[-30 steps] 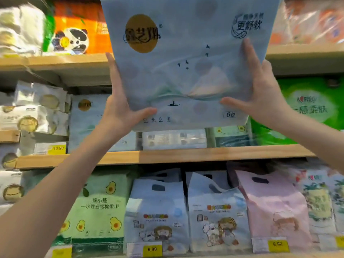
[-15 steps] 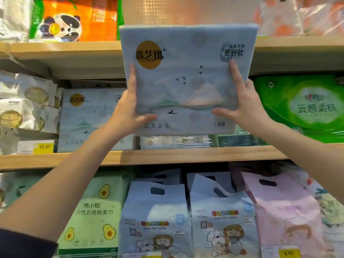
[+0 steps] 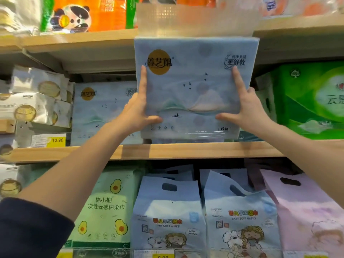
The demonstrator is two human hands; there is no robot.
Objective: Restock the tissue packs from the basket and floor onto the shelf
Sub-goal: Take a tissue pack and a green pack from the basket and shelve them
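I hold a pale blue tissue pack (image 3: 193, 71) with a gold round logo upright in front of the middle shelf (image 3: 186, 150). My left hand (image 3: 138, 112) grips its lower left side and my right hand (image 3: 243, 108) grips its lower right side, fingers spread on the front. The pack's bottom edge is level with the shelf board, over another clear-wrapped pack. A matching blue pack (image 3: 104, 112) stands on the same shelf just to the left.
A green tissue pack (image 3: 312, 101) stands right of the gap, white packs (image 3: 35, 101) at the left. A translucent basket (image 3: 193, 17) and a panda pack (image 3: 83, 13) sit on the upper shelf. Baby wipes bags (image 3: 167, 216) fill the lower shelf.
The pack has come down from high in front of the upper shelf to the middle shelf's level, moving away from me into the gap. Both hands kept their grip.
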